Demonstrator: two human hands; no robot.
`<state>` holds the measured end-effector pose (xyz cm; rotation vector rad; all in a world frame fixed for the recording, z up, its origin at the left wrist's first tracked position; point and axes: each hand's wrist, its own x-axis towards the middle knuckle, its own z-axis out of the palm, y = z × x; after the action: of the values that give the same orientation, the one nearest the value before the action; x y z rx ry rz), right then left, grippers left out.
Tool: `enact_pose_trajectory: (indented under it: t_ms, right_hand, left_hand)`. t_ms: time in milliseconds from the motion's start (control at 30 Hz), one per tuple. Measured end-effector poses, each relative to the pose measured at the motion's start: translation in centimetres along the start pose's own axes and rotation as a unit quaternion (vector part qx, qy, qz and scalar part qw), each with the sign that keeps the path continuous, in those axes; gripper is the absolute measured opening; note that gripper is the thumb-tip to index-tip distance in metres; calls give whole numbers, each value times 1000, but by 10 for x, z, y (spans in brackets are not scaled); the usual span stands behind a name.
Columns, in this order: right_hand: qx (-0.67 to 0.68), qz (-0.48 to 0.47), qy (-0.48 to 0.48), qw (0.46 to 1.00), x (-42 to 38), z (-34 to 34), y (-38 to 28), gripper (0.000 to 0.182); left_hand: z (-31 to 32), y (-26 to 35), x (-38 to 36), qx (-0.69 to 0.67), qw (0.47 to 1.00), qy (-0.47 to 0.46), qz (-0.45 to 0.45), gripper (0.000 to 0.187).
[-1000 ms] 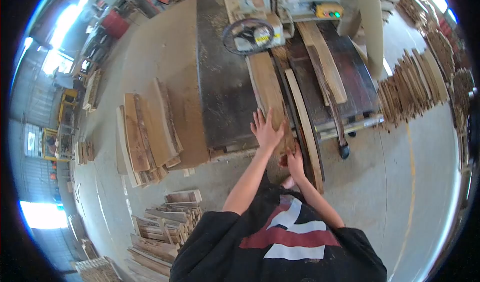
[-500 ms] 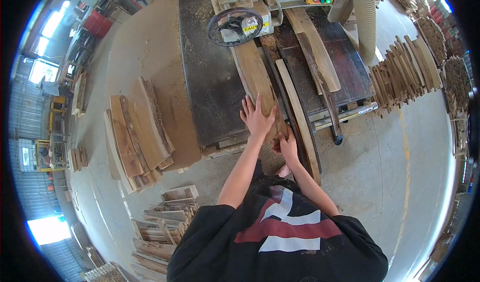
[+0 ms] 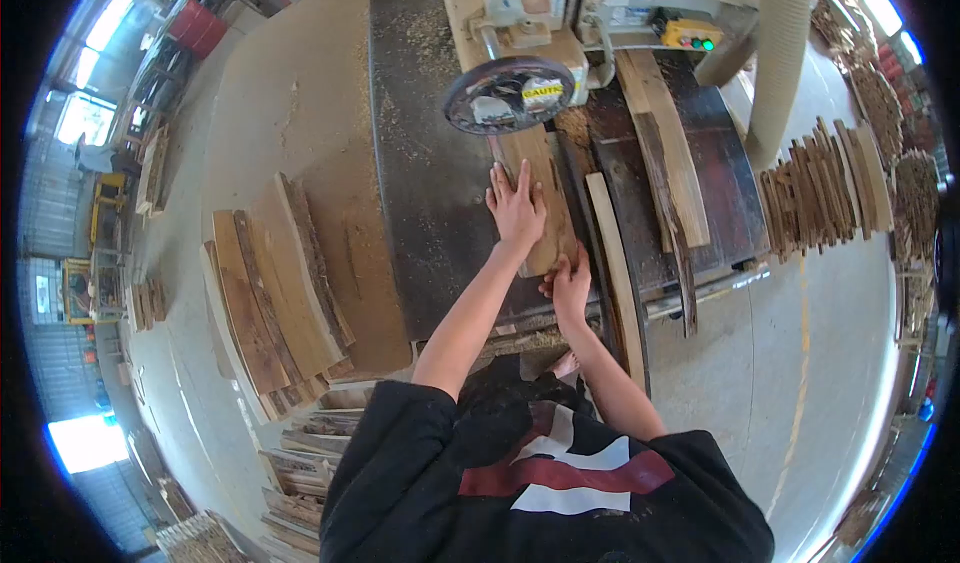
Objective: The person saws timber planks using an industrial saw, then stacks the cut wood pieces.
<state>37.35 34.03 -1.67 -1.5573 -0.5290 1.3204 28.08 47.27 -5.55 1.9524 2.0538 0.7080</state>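
A wooden board (image 3: 552, 225) lies lengthwise on the dark metal machine table (image 3: 440, 223), its far end passing under the machine's handwheel (image 3: 460, 113). My left hand (image 3: 516, 211) rests flat on top of the board with its fingers spread. At the near end, my right hand (image 3: 568, 285) is curled around the board's right corner, thumb on top; some of its fingers are hidden. Just right of the board runs a dark guide rail (image 3: 583, 198). Beyond that rail lies a long narrow wood strip (image 3: 617, 273).
More boards (image 3: 665, 133) and a bark-edged strip lie on the table's right side. Stacked planks (image 3: 270, 303) stand at left, with cut wood pieces (image 3: 300, 463) below them. A thick hose (image 3: 782, 53) hangs at right near a yellow control box (image 3: 690, 33). Sawdust covers parts of the table.
Both hands and the board have moved forward along the table, toward the machine. The board's near end is now farther under the machine, and the view has shifted closer to it.
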Motion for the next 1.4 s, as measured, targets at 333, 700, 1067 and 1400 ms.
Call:
enact_pose_trajectory:
  t_ms: [333, 700, 1067, 1400]
  right_hand:
    - [-30, 14, -12, 999, -4, -15, -1, 54]
    - [-57, 52, -13, 997, 22, 3, -12, 53]
    - [4, 6, -79, 997, 100, 45, -43, 57]
    - [-190, -352, -43, 916, 116, 98, -8, 52]
  left_hand:
    - [-2, -7, -9, -86, 996, 17, -12, 64]
    - [15, -15, 7, -61, 998, 8, -14, 59]
    - [-33, -57, 29, -296, 934, 183, -80, 38]
    - [-159, -290, 110, -84, 946, 304, -77, 43]
